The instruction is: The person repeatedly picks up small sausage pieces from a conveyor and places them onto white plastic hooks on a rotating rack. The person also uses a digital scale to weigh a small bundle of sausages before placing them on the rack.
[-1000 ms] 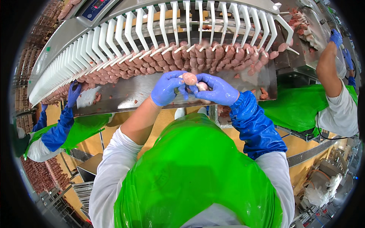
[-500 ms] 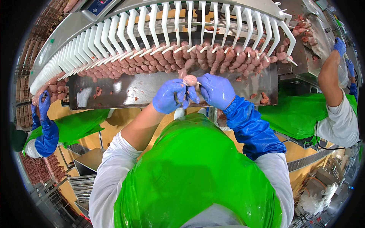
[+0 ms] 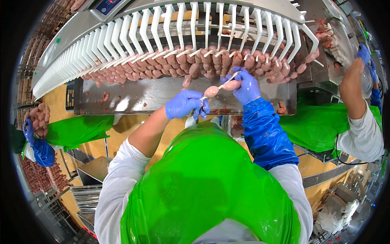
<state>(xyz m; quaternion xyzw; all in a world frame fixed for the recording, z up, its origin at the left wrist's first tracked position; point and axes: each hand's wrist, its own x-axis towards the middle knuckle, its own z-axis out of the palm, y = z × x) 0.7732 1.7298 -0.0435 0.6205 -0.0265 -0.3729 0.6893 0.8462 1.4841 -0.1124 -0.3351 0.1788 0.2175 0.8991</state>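
Observation:
In front of me, over the metal tray (image 3: 122, 107), my two blue-gloved hands hold a short string of pink sausage links. My left hand (image 3: 183, 104) pinches the casing end beside one plump link (image 3: 211, 92). Farther right and higher, my right hand (image 3: 247, 86) closes round a second link (image 3: 231, 85), with a pale strip of casing (image 3: 228, 80) running along it. Just beyond my hands, sausage chains (image 3: 170, 65) hang in a dense row from white hooks (image 3: 167, 24). One link (image 3: 187, 81) dangles low from that row.
Meat scraps (image 3: 105, 96) lie in the tray. A co-worker's gloved hand (image 3: 28, 130) at the left holds bunched links (image 3: 39, 120). Another co-worker's arm (image 3: 352, 83) reaches over a steel surface at the right. A scale (image 3: 107, 6) stands at the far left of the rail.
My right hand has moved right and away from my left, bringing a second link into sight between them. The hooks have shifted slightly right. The left co-worker has drawn a bunch of links away.

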